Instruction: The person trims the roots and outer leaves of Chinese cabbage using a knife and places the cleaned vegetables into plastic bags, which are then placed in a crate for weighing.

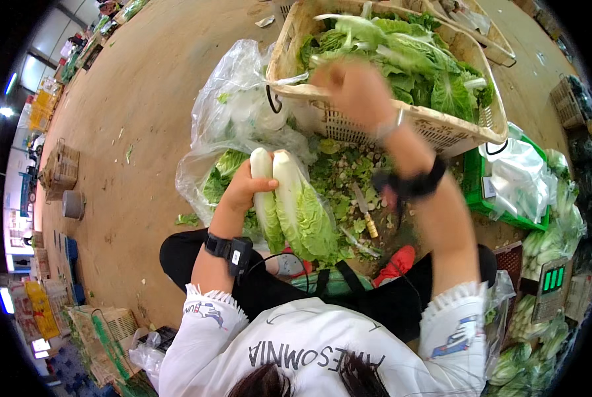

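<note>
Resting in the left hand (246, 188), pale-stemmed green-leafed cabbage (295, 206).

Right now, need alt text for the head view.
A person's left hand holds two napa cabbages upright over scattered leaf scraps, while the right hand reaches to a wicker basket of green leaves. A knife lies on the floor between them.

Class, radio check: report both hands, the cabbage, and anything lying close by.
Left hand gripping napa cabbage, held upright. Right hand raised at the basket of leaves, blurred, grip unclear. Knife lying among trimmings on the ground.
</note>
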